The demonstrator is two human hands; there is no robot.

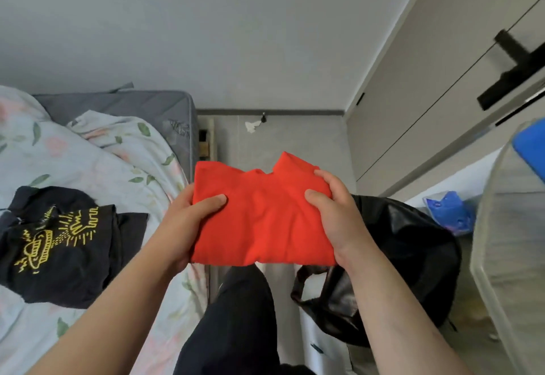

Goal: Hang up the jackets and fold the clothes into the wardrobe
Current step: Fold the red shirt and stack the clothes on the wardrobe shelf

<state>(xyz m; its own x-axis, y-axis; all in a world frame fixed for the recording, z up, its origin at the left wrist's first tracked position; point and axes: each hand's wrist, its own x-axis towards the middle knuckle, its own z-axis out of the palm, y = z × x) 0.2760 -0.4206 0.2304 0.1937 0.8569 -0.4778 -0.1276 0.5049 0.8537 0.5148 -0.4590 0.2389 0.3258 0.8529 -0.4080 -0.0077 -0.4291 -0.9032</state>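
A folded red garment [262, 215] is held in the air in front of me, above the gap between the bed and a black bag. My left hand [188, 221] grips its left edge, thumb on top. My right hand [336, 212] grips its right edge, thumb and fingers curled over the cloth. A black T-shirt with a yellow print [65, 242] lies crumpled on the bed at the left. The wardrobe [436, 85] with pale doors and a black handle stands at the right.
The bed [88, 162] with a floral sheet fills the left side. A black leather bag [395, 271] sits on the floor at the right, under my right arm. A clear plastic bin [507, 242] and blue items stand at the far right. My dark-trousered legs are below.
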